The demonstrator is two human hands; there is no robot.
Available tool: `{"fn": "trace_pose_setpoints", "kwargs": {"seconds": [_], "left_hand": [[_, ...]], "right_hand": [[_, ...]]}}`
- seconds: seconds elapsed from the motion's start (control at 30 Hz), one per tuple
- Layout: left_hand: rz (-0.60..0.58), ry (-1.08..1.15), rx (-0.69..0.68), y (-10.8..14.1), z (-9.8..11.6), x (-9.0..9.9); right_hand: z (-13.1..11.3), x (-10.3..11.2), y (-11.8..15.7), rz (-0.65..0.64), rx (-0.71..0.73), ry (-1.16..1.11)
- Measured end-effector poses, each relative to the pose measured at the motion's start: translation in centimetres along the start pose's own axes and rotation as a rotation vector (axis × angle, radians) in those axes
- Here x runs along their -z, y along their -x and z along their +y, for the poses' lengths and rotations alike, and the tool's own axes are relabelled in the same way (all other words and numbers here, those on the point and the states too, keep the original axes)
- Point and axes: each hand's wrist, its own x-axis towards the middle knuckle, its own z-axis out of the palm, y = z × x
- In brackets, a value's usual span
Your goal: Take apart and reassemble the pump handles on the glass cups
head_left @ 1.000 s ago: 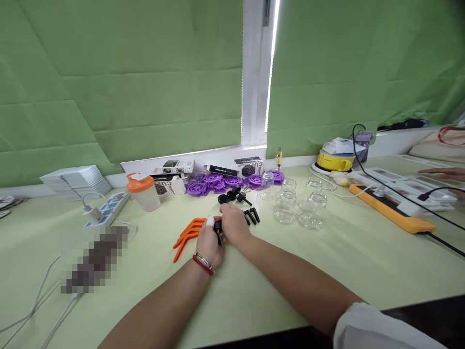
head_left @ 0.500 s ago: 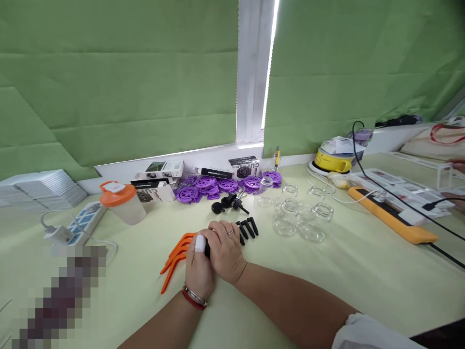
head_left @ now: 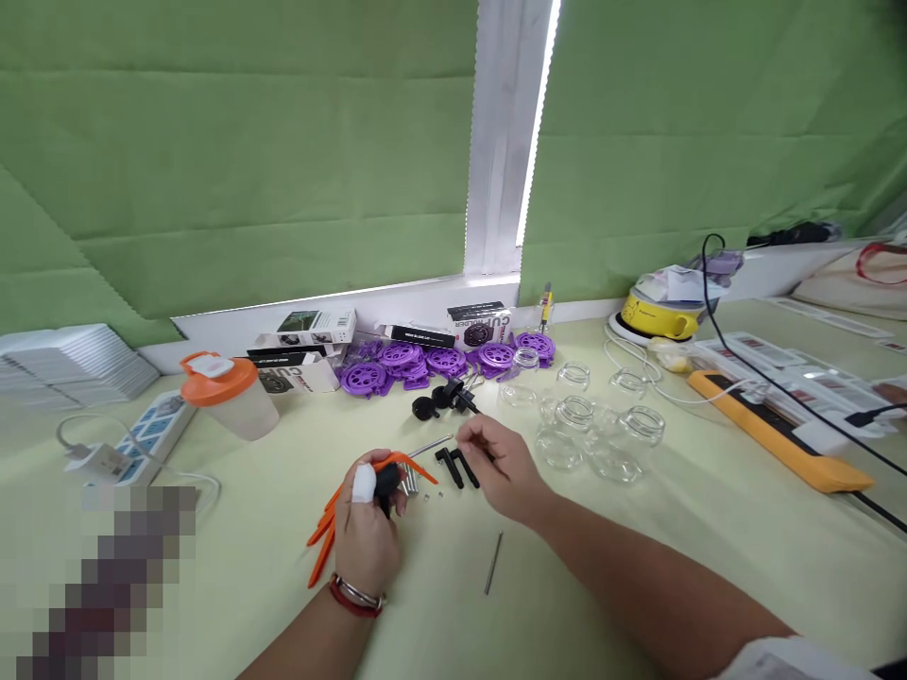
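My left hand [head_left: 367,543], its thumb wrapped in white, is closed round a black plastic piece [head_left: 386,480]. A curved orange handle [head_left: 411,463] and a thin metal rod [head_left: 431,445] stick out from the same hand; how they join the black piece is hidden. My right hand [head_left: 500,463] is pinched at the rod's far tip. Whether it grips the rod or something tiny I cannot make out. Black L-shaped handles [head_left: 449,467] lie partly under the right fingers. More orange handles [head_left: 322,548] and short metal pins [head_left: 409,480] lie by the left hand.
Behind are purple spoked discs [head_left: 446,361], black knobs [head_left: 425,408] and cartons [head_left: 304,373]. Clear glass jars [head_left: 573,412] stand right; a loose rod [head_left: 494,563] lies in front. A shaker bottle [head_left: 245,406] and power strip [head_left: 152,439] are left. Another person's hand [head_left: 891,392] shows far right.
My hands, together before, have parted; the right has moved right to the rod's tip. An orange handle and a rod now show at the left hand, and metal pins and a loose rod have come into view.
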Motion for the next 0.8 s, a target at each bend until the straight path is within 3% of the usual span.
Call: {"fn": "trace_pose_setpoints", "kwargs": {"seconds": [0.13,0.2,0.37,0.47,0.63,0.73,0.8], "left_hand": [[-0.034,0.093,0.057,-0.8,-0.1,0.5],[-0.039,0.092,0.057,-1.0,-0.1,0.5],[-0.112,0.121,0.112,-0.7,0.0,0.4],[-0.144,0.141,0.155,-0.5,0.2,0.3],[-0.186,0.184,0.207,0.1,0.6,0.1],[-0.247,0.194,0.245,0.5,0.8,0.0],[-0.294,0.194,0.252,0.8,0.7,0.1]], "right_hand": [[2.3,3.8,2.2,-0.657,-0.054,0.07],[3.3,4.4,3.1,-0.765,-0.046,0.163],[3.9,3.6,4.0,-0.834,0.032,0.319],[2.9,3.0,4.0,-0.785,0.034,0.317],[-0.4,2.7,1.8,-0.395,-0.166,0.09],[-2.3,2.2,-0.5,-0.244,-0.096,0.047],[-3.1,1.6,-1.8,-0.225,0.009,0.085]]}}
